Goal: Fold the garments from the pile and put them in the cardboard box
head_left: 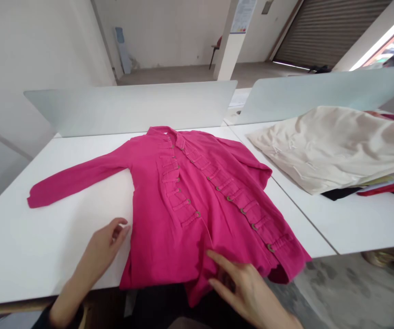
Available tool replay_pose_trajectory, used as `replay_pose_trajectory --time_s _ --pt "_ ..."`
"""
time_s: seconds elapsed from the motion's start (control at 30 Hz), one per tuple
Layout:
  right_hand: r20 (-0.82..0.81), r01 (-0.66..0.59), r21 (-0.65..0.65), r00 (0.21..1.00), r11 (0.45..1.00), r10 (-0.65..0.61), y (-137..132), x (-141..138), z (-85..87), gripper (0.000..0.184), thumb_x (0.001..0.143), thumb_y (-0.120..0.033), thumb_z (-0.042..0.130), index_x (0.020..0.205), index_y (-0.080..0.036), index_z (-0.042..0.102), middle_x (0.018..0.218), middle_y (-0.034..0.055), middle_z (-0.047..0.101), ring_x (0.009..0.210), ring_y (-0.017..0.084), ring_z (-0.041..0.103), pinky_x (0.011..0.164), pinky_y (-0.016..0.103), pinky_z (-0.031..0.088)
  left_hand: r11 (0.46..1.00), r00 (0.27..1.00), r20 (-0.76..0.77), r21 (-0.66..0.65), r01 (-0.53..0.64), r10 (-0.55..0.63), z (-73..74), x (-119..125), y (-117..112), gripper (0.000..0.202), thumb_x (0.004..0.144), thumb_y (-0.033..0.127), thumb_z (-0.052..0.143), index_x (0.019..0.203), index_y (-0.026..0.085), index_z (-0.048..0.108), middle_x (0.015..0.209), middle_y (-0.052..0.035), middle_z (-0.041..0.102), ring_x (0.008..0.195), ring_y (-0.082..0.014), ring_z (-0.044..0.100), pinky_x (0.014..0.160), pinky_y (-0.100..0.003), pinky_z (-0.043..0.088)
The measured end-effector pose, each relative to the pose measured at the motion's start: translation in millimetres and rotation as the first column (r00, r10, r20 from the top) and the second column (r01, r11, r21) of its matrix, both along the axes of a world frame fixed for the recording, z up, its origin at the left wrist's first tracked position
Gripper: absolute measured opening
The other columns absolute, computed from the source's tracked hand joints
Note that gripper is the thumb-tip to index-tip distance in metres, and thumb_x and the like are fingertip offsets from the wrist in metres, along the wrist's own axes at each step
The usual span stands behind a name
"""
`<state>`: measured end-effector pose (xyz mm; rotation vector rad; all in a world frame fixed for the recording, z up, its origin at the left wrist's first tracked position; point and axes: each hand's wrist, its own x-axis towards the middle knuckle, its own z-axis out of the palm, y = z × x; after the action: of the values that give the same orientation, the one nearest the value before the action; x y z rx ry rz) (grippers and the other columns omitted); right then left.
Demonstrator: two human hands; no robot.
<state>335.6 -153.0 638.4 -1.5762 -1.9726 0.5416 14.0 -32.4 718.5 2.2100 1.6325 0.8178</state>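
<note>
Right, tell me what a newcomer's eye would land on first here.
The pink shirt grabs the eye first, spread across the white table with brown buttons down its front. The left hand sits at the shirt's near left edge, and the right hand is over its hem. A crumpled cream cloth lies off to the right.
</note>
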Motion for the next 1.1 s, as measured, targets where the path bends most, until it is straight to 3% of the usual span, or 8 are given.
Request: replay_pose_trajectory --time_s 0.13,0.3,0.4,0.5,0.6,0.7,0.83,1.1 --pt "-0.059 0.031 -0.126 0.998 0.992 -0.038 -11 -18 -19.5 0.065 0.082 -0.06 0.055 0.139 -0.028 0.05 0.066 0.0046 0.07 0.06 0.024 0.068 0.06 0.038 0.052 0.999 0.999 -0.024 0.021 -0.033 0.033 -33.2 10 -41 0.045 0.084 0.054 0.048 0.115 0.023 0.058 0.088 -0.0032 0.072 0.075 -0.0225 0.068 0.07 -0.036 0.054" --pt "-0.169 0.228 0.119 0.964 0.966 -0.206 -3 -37 -41.0 0.044 0.08 -0.049 0.062 0.113 -0.021 0.056 0.054 -0.0019 0.065 0.048 0.019 0.064 0.049 0.027 0.042 0.986 0.993 -0.071 0.145 -0.081 0.092 -61.8 14 -60 0.048 0.09 0.045 0.038 0.131 0.023 0.052 0.123 -0.0105 0.067 0.106 -0.0296 0.067 0.086 -0.047 0.055" --pt "-0.24 0.304 0.288 0.941 0.908 -0.239 1 -42 -47.6 0.021 0.08 -0.031 0.056 0.098 -0.021 0.052 0.048 -0.0058 0.059 0.039 0.015 0.058 0.043 0.023 0.033 0.982 0.999 0.035 0.188 -0.03 0.024 -56.1 14 -59 0.044 0.091 0.041 0.036 0.126 0.021 0.053 0.123 -0.0106 0.066 0.11 -0.0261 0.065 0.091 -0.042 0.055" --pt "-0.425 0.243 0.223 0.896 0.944 -0.13 -5 -40 -45.3 0.008 0.079 -0.025 0.049 0.085 -0.023 0.044 0.046 -0.0076 0.051 0.038 0.011 0.052 0.044 0.02 0.032 0.976 0.988 0.154 0.212 -0.049 0.016 -45.5 4 -54 0.042 0.09 0.046 0.039 0.122 0.022 0.054 0.123 -0.0097 0.066 0.116 -0.0252 0.062 0.098 -0.041 0.051" --pt "-0.705 -0.046 0.018 0.708 0.999 0.045 -15 -34 -43.8 0.017 0.082 -0.034 0.049 0.082 -0.024 0.034 0.053 -0.0064 0.053 0.046 0.011 0.054 0.049 0.019 0.038 0.978 0.972 0.229 0.181 -0.101 0.058 -42.9 -14 -47 0.045 0.088 0.051 0.042 0.122 0.023 0.055 0.124 -0.0087 0.065 0.114 -0.0263 0.063 0.095 -0.04 0.053" --pt "-0.745 -0.358 -0.13 0.651 0.925 0.148 -19 -28 -51.1 0.018 0.079 -0.034 0.05 0.085 -0.023 0.037 0.057 -0.006 0.053 0.05 0.011 0.057 0.052 0.02 0.041 0.981 0.982 0.169 0.162 -0.108 0.08 -49.1 -31 -42 0.043 0.085 0.05 0.045 0.116 0.025 0.061 0.112 -0.0073 0.068 0.104 -0.0269 0.066 0.085 -0.039 0.057" --pt "-0.378 -0.155 -0.182 0.923 0.971 0.076 -13 -23 -58.0 0.017 0.071 -0.013 0.045 0.083 -0.02 0.055 0.061 -0.002 0.06 0.067 0.013 0.063 0.07 0.023 0.045 0.94 0.997 0.016 0.334 -0.072 0.071 -54.5 -36 -37 0.039 0.085 0.045 0.045 0.109 0.023 0.067 0.11 -0.01 0.062 0.1 -0.0276 0.065 0.087 -0.044 0.056" --pt "-0.474 0.044 -0.08 0.877 0.996 -0.076 -17 5 -45.0 0.024 0.085 -0.038 0.055 0.084 -0.016 0.066 0.07 0.0047 0.068 0.062 0.016 0.064 0.063 0.025 0.046 0.882 0.919 -0.339 0.345 0.321 -0.202 -15.9 26 -23 0.042 0.095 0.041 0.036 0.128 0.026 0.059 0.138 -0.0084 0.054 0.132 -0.0281 0.047 0.105 -0.049 0.046"
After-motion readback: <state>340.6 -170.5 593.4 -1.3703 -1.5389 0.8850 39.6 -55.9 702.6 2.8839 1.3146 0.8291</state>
